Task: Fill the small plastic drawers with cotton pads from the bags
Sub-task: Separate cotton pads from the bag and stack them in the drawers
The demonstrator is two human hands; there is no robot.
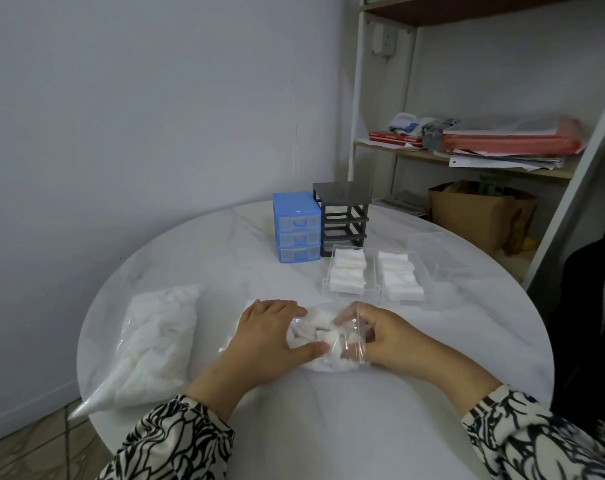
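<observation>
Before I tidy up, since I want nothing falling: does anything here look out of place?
Yes. The full bag of cotton pads on the left overhangs the table edge at its near corner and could slide off. Also, the dark drawer frame stands empty, its clear drawers out on the table.

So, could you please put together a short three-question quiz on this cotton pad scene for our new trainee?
1. True or false: the blue drawer unit has all three drawers pushed in.
2. How many clear drawers on the table already hold pads? A) one B) two C) three
3. What is the left hand resting on?

Key:
1. True.
2. B; a third clear drawer at the right looks empty.
3. The small bag of pads, which the right hand reaches into.
</observation>
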